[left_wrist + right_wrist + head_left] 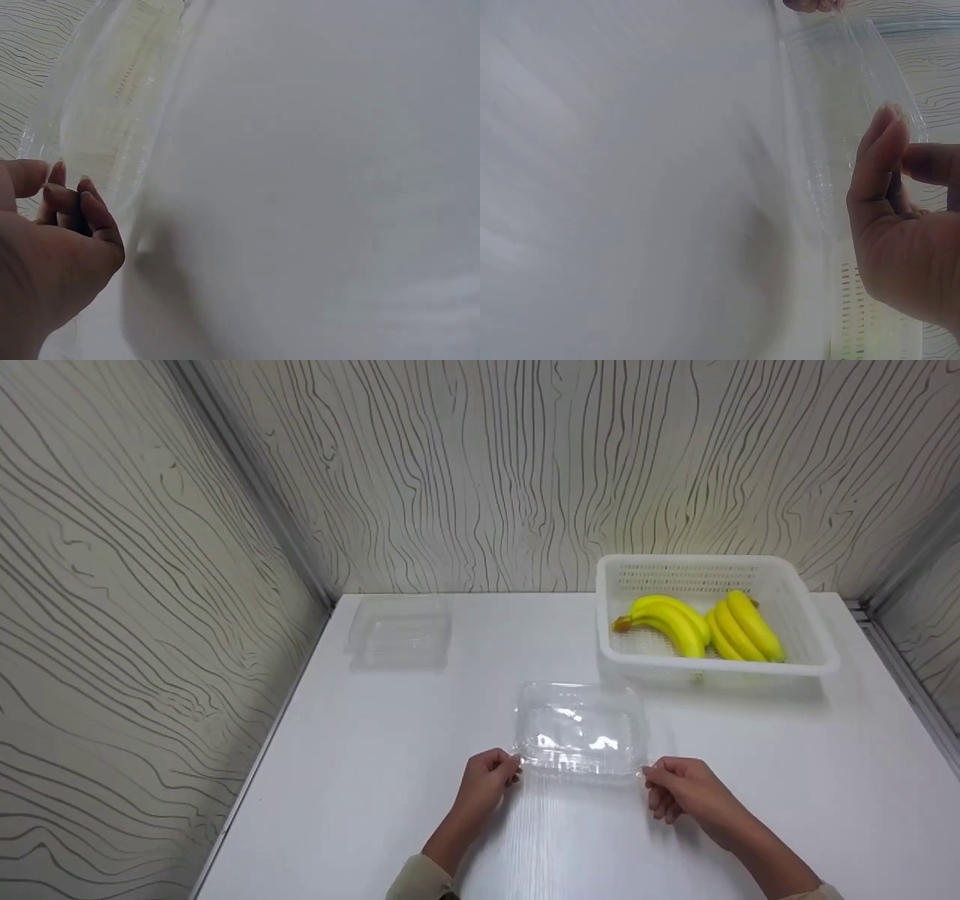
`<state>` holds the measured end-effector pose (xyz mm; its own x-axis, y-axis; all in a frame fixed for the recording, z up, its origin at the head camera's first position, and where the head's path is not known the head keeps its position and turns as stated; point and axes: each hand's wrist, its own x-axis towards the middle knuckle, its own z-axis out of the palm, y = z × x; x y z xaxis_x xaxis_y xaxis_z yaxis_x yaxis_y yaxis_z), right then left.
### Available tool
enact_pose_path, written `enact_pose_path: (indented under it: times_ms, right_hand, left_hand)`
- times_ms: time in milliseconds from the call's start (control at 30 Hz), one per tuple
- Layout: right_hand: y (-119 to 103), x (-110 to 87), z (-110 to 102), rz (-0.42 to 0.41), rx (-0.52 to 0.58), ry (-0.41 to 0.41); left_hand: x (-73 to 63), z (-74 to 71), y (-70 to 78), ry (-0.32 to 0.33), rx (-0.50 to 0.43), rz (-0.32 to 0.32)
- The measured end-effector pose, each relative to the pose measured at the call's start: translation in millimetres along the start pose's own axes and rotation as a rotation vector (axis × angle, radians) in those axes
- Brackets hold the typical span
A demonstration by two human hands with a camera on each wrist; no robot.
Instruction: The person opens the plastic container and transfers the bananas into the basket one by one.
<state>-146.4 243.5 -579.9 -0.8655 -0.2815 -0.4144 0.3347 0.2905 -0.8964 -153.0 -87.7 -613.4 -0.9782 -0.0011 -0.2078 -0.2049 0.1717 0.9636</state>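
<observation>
A clear plastic clamshell container [581, 727] is at the middle of the white table in the head view, its near edge toward the person. At its near left corner the left hand [487, 780] pinches the rim between thumb and fingers. The right hand [690, 795] pinches the near right corner the same way. In the left wrist view the container's side [112, 112] rises beyond the curled fingers. From the right wrist, the see-through wall [817, 127] stretches between both hands. Nothing is visible inside it.
A white perforated basket [720, 664] stands at the back right, holding two bunches of yellow bananas [667, 622]. More clear plastic containers [401, 634] lie at the back left. Patterned walls [480, 472] bound the white table [360, 780] at the back and sides.
</observation>
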Motion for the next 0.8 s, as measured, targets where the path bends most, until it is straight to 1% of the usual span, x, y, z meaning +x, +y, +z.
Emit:
enact_pose_path:
  times_ms: [133, 200, 367, 533, 667, 800]
  right_hand:
    - [0, 1.7, 0, 0.01, 0.022, -0.003]
    - [1, 2.3, 0, 0.003, 0.033, -0.013]
    - [5, 1.9, 0, -0.023, 0.046, -0.008]
    - [7, 1.8, 0, -0.022, 0.077, 0.061]
    - [4, 2.7, -1, -0.016, 0.109, 0.121]
    - [0, 2.9, -2, -0.029, 0.118, 0.149]
  left_hand:
    - [0.8, -0.1, -0.8, -0.011, -0.047, -0.02]
    - [1.5, -1.2, -1.3, -0.016, -0.096, -0.029]
    - [5.1, -4.4, -1.7, -0.028, -0.155, -0.023]
    - [9.7, -5.3, -1.0, -0.047, -0.154, -0.012]
    - [9.4, -5.4, 2.5, -0.093, -0.17, -0.008]
    - [7.0, -5.9, 6.1, -0.133, -0.17, -0.017]
